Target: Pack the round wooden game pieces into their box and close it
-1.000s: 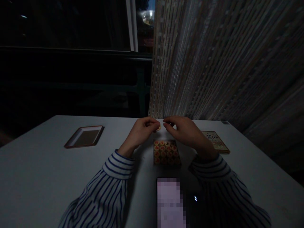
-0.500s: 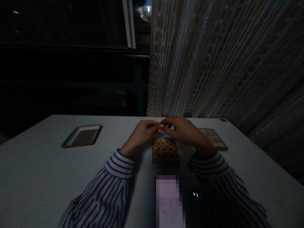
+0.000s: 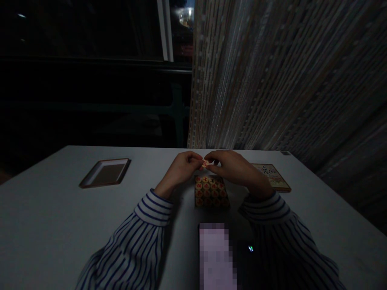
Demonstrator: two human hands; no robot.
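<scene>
In the middle of the frame there are two hands: one left hand (image 3: 183,166) and one right hand (image 3: 232,166). One loose piece (image 3: 205,163) is at their fingertips. Just below, one box (image 3: 211,207) has about sixteen pieces (image 3: 207,193), in four rows; its dark edges make exact counting difficult. One tray (image 3: 109,174) is at left, one panel (image 3: 275,177) at right, and one phone (image 3: 215,257) at lower centre.

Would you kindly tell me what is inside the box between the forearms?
Round pieces, mostly with red characters, sit in rows in the box; anything beneath them is covered.
</scene>
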